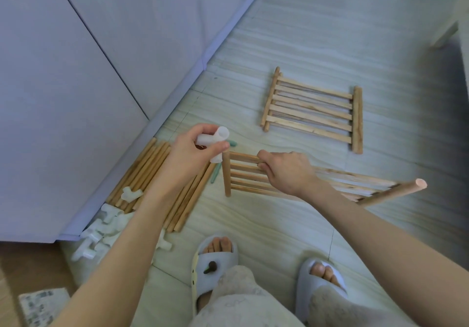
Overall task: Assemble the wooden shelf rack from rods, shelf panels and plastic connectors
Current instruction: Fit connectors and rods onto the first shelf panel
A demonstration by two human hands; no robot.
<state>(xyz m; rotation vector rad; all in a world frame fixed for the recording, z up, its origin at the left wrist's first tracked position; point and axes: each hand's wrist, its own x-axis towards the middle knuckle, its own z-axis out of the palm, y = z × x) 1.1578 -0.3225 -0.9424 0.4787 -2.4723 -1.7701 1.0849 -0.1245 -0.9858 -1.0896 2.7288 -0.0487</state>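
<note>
Pale tiled floor (pixel 330 35) was the workbench for this one, with a white cabinet (pixel 76 73) running along one side. Taking the held shelf panel (pixel 355 182) as my landmark: the right hand (pixel 286 172) had its fingers curled around the slats near the panel's far end, lifting it off the floor, presumably so the end rod was free to take a fitting. The left hand (pixel 193 154) pinched a white plastic connector (pixel 213 140) right at the top of that end rod (pixel 226 174), touching or nearly so; my guess was it was about to get pushed on. Beyond the panel lay a second shelf panel (pixel 312 110), flat and waiting. Beside the panel, toward the cabinet, sat the loose rods (pixel 152 174), with spare connectors (pixel 101 235) piled at their near end, all within easy reach.
</note>
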